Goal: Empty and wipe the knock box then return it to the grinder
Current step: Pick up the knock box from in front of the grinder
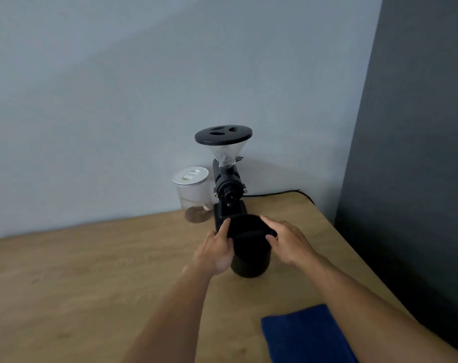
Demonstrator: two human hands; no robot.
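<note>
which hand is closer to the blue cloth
Right. The right hand is on the knock box, its forearm passing just beside the cloth. The left hand holds the box's far side.

- I saw the knock box (250,247) as plain matte black, no markings.
- The grinder (226,189) was black too, with a clear hopper under a black lid.
- The jar (192,195) was clear with a white lid and a brown layer at its bottom.
- The cloth (305,336) was solid deep blue.
- The worktop (91,271) showed light wood grain.
- The cable (282,193) was black.
</note>
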